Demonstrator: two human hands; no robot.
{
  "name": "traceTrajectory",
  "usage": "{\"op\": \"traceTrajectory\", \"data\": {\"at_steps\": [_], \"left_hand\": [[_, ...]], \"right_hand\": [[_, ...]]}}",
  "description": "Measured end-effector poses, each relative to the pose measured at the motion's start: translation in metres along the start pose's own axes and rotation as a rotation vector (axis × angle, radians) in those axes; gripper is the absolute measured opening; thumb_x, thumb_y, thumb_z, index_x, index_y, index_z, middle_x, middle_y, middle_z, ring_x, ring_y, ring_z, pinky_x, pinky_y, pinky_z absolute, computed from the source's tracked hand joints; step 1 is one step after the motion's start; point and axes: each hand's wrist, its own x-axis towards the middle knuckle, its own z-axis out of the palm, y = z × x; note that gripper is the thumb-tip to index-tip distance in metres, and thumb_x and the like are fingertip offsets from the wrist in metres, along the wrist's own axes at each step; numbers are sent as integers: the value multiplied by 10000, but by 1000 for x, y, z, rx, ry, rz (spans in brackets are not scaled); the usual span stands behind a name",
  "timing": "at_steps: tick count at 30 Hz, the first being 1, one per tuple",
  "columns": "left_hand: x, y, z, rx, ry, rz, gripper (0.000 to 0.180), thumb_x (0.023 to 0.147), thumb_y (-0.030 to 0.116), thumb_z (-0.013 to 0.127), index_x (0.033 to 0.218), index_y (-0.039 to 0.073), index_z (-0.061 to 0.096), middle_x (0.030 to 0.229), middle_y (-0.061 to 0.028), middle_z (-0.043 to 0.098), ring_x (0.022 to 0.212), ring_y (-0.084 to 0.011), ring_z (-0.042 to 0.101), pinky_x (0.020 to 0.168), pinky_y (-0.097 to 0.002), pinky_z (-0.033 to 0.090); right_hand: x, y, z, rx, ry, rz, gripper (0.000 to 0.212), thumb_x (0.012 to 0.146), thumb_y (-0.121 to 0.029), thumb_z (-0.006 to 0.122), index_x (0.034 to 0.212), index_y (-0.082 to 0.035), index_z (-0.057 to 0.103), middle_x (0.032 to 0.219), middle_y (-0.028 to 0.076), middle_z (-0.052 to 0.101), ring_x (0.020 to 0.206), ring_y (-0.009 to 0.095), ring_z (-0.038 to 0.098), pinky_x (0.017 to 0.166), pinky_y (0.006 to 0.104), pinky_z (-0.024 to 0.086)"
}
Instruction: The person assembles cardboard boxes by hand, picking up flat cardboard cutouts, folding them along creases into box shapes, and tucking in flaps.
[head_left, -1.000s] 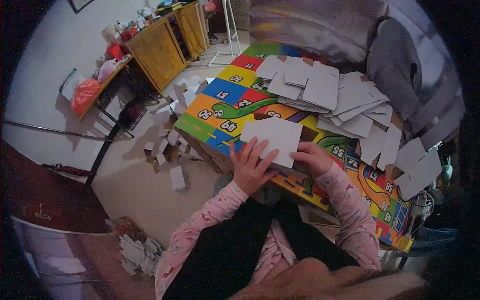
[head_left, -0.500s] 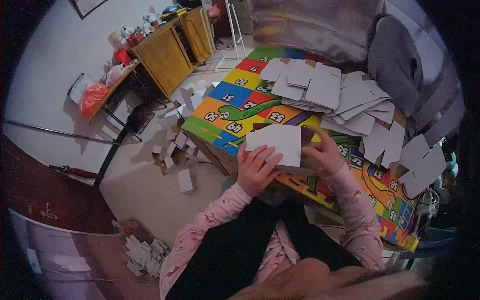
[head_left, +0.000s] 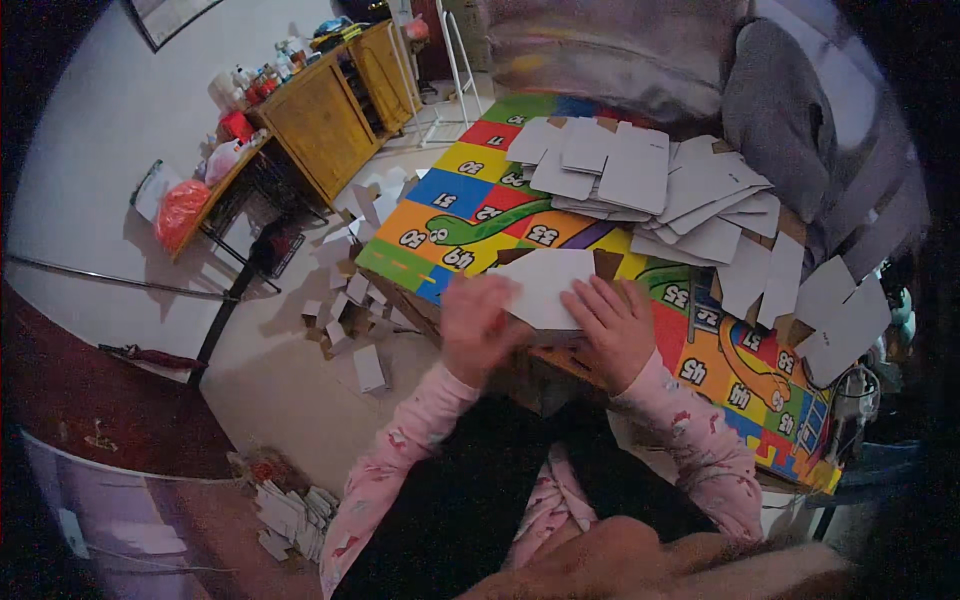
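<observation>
A white cardboard box point(head_left: 548, 283), partly folded, with brown inner flaps standing at its far corners, lies at the table's near edge in front of me. My right hand point(head_left: 614, 328) grips its near right side, fingers laid over the white top and thumb out of sight. At the near left corner is my left hand point(head_left: 482, 325), blurred by motion; its fingers cannot be made out well. Beyond the box, flat white carton blanks point(head_left: 635, 175) are heaped across the table point(head_left: 455, 195), whose cover is a colourful numbered board-game print with snakes.
Several folded white boxes point(head_left: 352, 290) are piled on the floor left of the table, one box point(head_left: 369, 369) lying apart. A stack of white card pieces point(head_left: 295, 515) sits at lower left. A wooden cabinet point(head_left: 318, 125) stands by the wall. Grey cloth point(head_left: 780, 110) hangs at far right.
My right hand has come from the box's right end onto its top and near side. My left hand has moved off the top to the left corner. The view has shifted slightly.
</observation>
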Motion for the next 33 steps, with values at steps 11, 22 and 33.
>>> {"op": "traceTrajectory", "data": {"at_steps": [11,22,33], "left_hand": [[4,-101,26,-676,-502,-484,480,776,73,671,1253,57,619,1172,-83,666,956,-195,622,859,-288,476],[-34,-44,-7,-396,-488,-528,439,781,17,619,1220,13,629,1104,-112,695,952,-238,660,850,-291,502],[-35,-46,-40,-59,-726,19,923,631,104,783,1451,107,357,1489,-161,361,1322,-341,415,1068,-418,380]], "right_hand": [[-10,0,-4,164,-5,16,569,784,-218,644,1335,-150,519,1393,22,513,1294,240,467,1116,454,292],[-28,5,0,237,5,-19,482,839,-207,590,1308,-112,533,1394,79,504,1305,293,450,1100,462,334],[-38,21,8,450,53,-103,491,778,-118,663,1256,-65,562,1365,142,516,1276,356,472,1058,478,394]]}}
